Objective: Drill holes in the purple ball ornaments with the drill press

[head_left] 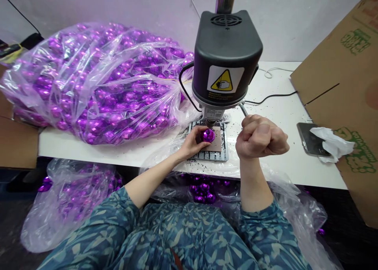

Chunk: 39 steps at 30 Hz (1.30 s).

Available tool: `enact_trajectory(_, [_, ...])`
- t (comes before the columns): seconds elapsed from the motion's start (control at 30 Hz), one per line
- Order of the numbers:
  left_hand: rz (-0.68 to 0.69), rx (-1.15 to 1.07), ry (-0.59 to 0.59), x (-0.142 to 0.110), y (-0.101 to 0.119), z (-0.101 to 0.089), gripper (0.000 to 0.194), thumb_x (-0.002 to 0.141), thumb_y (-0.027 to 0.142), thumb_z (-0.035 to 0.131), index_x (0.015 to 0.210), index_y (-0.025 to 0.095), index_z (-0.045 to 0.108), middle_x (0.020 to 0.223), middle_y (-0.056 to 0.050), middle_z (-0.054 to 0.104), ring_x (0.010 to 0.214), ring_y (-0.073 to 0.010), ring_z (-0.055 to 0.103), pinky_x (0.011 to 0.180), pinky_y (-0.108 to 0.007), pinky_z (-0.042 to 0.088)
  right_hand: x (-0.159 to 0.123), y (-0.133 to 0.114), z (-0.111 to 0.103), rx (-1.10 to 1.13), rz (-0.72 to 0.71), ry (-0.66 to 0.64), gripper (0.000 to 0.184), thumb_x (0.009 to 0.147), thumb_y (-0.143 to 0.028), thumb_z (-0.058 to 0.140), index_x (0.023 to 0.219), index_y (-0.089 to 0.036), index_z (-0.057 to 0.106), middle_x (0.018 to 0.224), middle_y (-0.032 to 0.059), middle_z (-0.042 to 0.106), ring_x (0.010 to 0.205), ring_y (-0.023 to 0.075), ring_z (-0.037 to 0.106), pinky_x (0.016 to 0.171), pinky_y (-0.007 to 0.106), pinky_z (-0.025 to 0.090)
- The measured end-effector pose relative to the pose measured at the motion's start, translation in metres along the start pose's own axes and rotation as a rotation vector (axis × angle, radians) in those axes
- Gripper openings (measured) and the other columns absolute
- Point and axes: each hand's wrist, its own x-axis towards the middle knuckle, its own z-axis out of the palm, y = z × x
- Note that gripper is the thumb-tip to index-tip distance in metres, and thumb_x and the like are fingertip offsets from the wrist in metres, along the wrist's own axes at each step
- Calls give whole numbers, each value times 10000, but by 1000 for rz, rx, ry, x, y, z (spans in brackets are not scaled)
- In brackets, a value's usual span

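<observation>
Beneath the head of a black bench drill press [227, 53], a shiny purple faceted ball [208, 135] rests on a small brown board. My left hand [193, 143] pinches this ball from its left side, thumb and fingers around it. A dark hole or spot shows on top of the ball, just under the chuck [210, 123]. My right hand [261, 138] is closed in a fist round the end of the press's metal feed lever [243, 110]. The brown board [217, 144] lies on the slotted grey base plate [223, 156].
A large clear bag of purple balls [103, 84] fills the table's left side. Dark shavings dot the white table [277, 167]. To the right are a phone [311, 140], a crumpled tissue [333, 142] and a cardboard box [339, 92]. More purple balls [203, 189] sit in plastic below the edge.
</observation>
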Motion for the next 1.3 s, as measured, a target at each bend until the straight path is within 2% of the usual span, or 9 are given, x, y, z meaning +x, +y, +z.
enact_trajectory(0.2, [-9,4,5,0,2,0,550,741,343,871,1195,201,594,1239,-106,649,1189,-273,637,1096,-464,484,0,-3,0,10,-4,-27,476,860,-81,509,597,-190,128,396,-92,185,279,26,222,295,206,188])
enact_trajectory(0.37, [-11,74,48,0,9,0,524,768,349,855,1197,207,589,1235,-110,654,1188,-278,634,1095,-478,480,35,-7,21,-93,238,59,505,936,-189,552,560,-186,215,421,-86,260,338,-1,286,357,180,192])
enact_trajectory(0.53, [52,276,238,-41,25,4,508,749,397,868,1136,226,586,1191,-117,666,1177,-304,637,1066,-538,499,55,-7,32,-108,393,29,453,924,-255,569,567,-201,297,432,-90,305,371,-3,327,421,189,222])
enact_trajectory(0.6, [201,282,75,-75,27,5,484,756,385,865,1135,245,596,1213,-124,673,1160,-297,659,1003,-503,547,55,-5,32,-115,397,38,453,903,-321,585,575,-213,292,429,-91,296,365,8,320,413,210,215])
enact_trajectory(0.7, [424,374,-413,-125,25,6,306,864,294,759,1145,290,637,1263,-126,693,1118,-272,696,942,-448,581,53,-2,30,-138,390,58,462,867,-416,615,588,-234,295,420,-93,290,342,37,303,390,260,213])
enact_trajectory(0.8, [470,662,-710,-154,13,0,336,937,163,602,1254,271,634,1356,-164,662,1226,-303,650,1033,-502,537,52,-1,30,-132,385,60,469,858,-443,624,583,-244,301,427,-86,271,327,43,305,372,276,208])
enact_trajectory(0.93, [384,909,-758,-163,-11,-16,375,987,192,558,1361,174,581,1380,-217,626,1285,-324,595,1055,-480,508,52,-5,30,-121,391,46,479,871,-408,620,563,-226,302,445,-82,280,343,26,327,375,248,218])
enact_trajectory(1.1, [50,996,-823,-183,-37,-27,290,908,353,719,1124,166,670,1169,-174,695,1169,-341,622,1030,-483,489,49,-3,30,-101,371,69,359,815,-460,629,611,-183,524,494,-76,309,398,-2,373,436,189,266])
enact_trajectory(1.3, [-150,1063,-877,-204,-41,-29,227,891,47,543,1033,144,691,1061,-157,726,1045,-305,646,1043,-506,441,44,14,20,45,283,26,355,818,-475,615,661,-156,624,537,-53,354,395,1,370,404,191,269])
